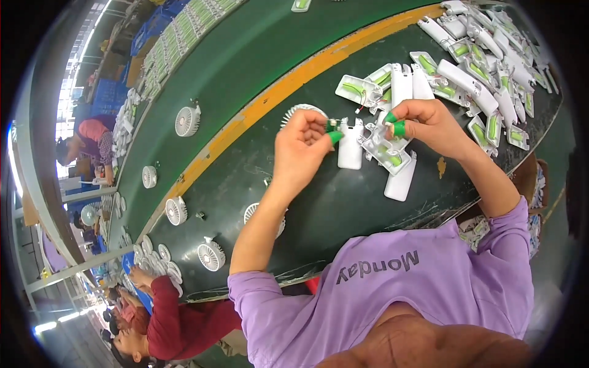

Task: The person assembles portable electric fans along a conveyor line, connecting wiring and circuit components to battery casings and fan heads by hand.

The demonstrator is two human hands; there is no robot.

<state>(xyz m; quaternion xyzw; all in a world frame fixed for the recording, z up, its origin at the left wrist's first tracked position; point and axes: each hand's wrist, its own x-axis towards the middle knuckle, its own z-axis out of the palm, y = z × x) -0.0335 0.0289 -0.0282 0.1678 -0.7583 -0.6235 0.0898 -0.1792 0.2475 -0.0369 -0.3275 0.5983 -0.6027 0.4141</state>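
My left hand is closed in a pinch, green wraps on its fingers, around a small part too tiny to name. My right hand, also with green-wrapped fingertips, pinches the upper end of an open white handle shell with a green cell inside. Its fingers partly hide that end. Between my hands lies a closed white handle piece. Just behind my left hand, partly covered by it, is a round white fan head. Another white handle piece lies below the shell.
A heap of white shells, several with green cells, covers the right of the green table. Fan heads lie scattered on the left. A yellow strip curves across, with a green belt beyond. A co-worker in red sits at left.
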